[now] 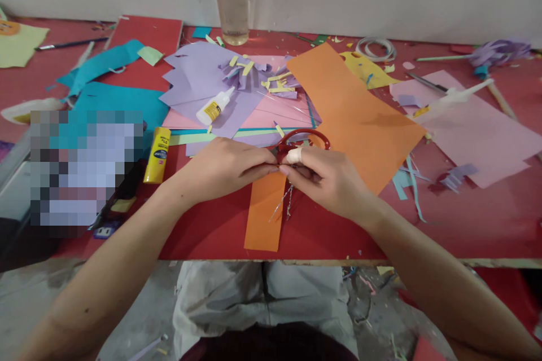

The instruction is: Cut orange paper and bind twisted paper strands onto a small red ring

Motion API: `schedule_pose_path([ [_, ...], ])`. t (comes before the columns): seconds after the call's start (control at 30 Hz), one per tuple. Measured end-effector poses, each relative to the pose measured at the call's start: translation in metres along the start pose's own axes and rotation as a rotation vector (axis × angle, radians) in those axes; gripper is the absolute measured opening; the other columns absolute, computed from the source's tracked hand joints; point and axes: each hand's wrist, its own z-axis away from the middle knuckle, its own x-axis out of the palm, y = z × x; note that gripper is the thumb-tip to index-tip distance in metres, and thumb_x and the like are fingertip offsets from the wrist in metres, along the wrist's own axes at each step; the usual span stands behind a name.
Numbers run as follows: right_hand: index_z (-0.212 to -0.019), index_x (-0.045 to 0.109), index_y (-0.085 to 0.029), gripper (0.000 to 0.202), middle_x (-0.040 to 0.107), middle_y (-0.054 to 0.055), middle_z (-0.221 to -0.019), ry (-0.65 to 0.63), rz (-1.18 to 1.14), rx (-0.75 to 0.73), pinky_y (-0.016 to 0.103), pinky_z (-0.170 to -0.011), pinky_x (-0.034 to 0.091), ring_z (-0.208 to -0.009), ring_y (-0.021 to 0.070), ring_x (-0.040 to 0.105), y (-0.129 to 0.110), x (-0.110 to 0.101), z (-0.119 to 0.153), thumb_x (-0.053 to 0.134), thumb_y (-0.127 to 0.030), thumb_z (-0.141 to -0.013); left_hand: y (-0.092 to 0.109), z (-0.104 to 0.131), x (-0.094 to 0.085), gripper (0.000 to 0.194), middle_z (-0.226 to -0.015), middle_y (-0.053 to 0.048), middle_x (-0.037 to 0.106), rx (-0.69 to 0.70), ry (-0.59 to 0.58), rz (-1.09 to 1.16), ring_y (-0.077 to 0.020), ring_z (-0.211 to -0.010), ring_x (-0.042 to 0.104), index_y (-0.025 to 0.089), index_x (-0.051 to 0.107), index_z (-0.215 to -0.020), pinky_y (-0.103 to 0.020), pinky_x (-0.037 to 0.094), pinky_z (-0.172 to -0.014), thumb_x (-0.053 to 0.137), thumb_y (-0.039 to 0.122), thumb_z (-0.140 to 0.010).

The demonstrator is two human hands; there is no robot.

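Note:
Over the near edge of the table, my left hand (pixel 228 166) and my right hand (pixel 332 177) meet with their fingertips pinched together. What they pinch is small and mostly covered by the fingers. An orange paper strip (pixel 263 217) lies under the fingertips and runs toward me. Thin silvery twisted strands (pixel 289 201) show just below my right fingers, beside the strip. A white wrap covers part of one right finger. Right behind my fingers is a pair of red-handled scissors (pixel 324 136), its blades hidden. A yellow glue stick (pixel 157 157) lies left of my left hand.
A large orange sheet (pixel 359 118) lies beyond my right hand. Purple paper (pixel 186 70) bears a small glue bottle (pixel 214 107) and curled scraps. Pink sheets (pixel 470 130) spread at right. A bottle of liquid (pixel 235 11) stands by the wall; a blurred-out device (pixel 88 172) sits left.

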Motion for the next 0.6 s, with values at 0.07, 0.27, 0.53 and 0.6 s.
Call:
schedule_pose_path([
  [0.07, -0.084, 0.057, -0.019, 0.012, 0.044, -0.005, -0.064, -0.001, 0.005, -0.004, 0.024, -0.055, 0.032, -0.054, 0.0089, 0.038, 0.0004, 0.0002, 0.0, 0.054, -0.023, -0.095, -0.0002, 0.0001, 0.0004, 0.023, -0.073, 0.001, 0.071, 0.007, 0.003, 0.0, -0.01, -0.062, 0.063, 0.018, 0.066, -0.091, -0.02, 0.039, -0.056, 0.05, 0.032, -0.099],
  [0.27, -0.086, 0.057, -0.02, 0.011, 0.045, -0.005, -0.064, -0.004, -0.005, 0.015, 0.024, -0.055, 0.032, -0.055, 0.0091, 0.039, 0.0006, 0.0001, 0.0006, 0.054, -0.024, -0.095, 0.0004, -0.0003, 0.0003, 0.023, -0.075, 0.001, 0.071, -0.018, -0.012, 0.021, -0.0099, -0.064, 0.064, 0.019, 0.066, -0.091, -0.019, 0.041, -0.058, 0.049, 0.032, -0.099],
  [0.53, -0.084, 0.056, -0.019, 0.012, 0.044, -0.005, -0.064, -0.002, -0.008, 0.007, 0.023, -0.055, 0.032, -0.055, 0.0085, 0.038, 0.0011, 0.0, 0.0008, 0.055, -0.023, -0.095, 0.0, 0.0003, 0.0005, 0.023, -0.073, 0.001, 0.07, -0.009, -0.003, 0.008, -0.01, -0.063, 0.063, 0.019, 0.066, -0.09, -0.02, 0.04, -0.057, 0.05, 0.033, -0.098],
  [0.6, -0.084, 0.055, -0.019, 0.012, 0.044, -0.004, -0.065, -0.003, -0.006, 0.007, 0.023, -0.055, 0.032, -0.055, 0.0089, 0.039, 0.001, -0.0001, 0.0006, 0.055, -0.023, -0.095, 0.0002, 0.0003, 0.0005, 0.024, -0.074, 0.002, 0.071, -0.014, -0.006, 0.006, -0.0098, -0.063, 0.063, 0.019, 0.066, -0.09, -0.02, 0.04, -0.057, 0.049, 0.033, -0.099],
])
